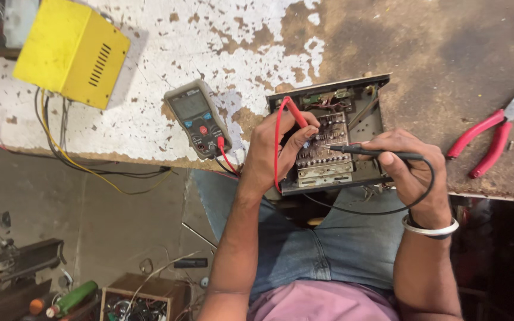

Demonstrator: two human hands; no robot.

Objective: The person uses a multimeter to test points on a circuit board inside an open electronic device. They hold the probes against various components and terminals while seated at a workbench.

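Note:
An open metal chassis (pixel 373 122) with a circuit board (pixel 323 150) inside lies at the near edge of a worn workbench (pixel 435 53). My left hand (pixel 275 150) is shut on a red test probe (pixel 295 113), tip pressed to the board's left side. My right hand (pixel 408 163) grips a black test probe (pixel 358 150) like a pen, its tip touching the board's middle. Both leads run to a grey multimeter (pixel 197 117) lying left of the chassis.
A yellow metal box (pixel 69 50) with trailing wires stands at the bench's far left. Red-handled pliers (pixel 492 137) lie to the right. Below, the floor holds a wooden box of parts (pixel 141 300), a green bottle (pixel 72 297) and tools.

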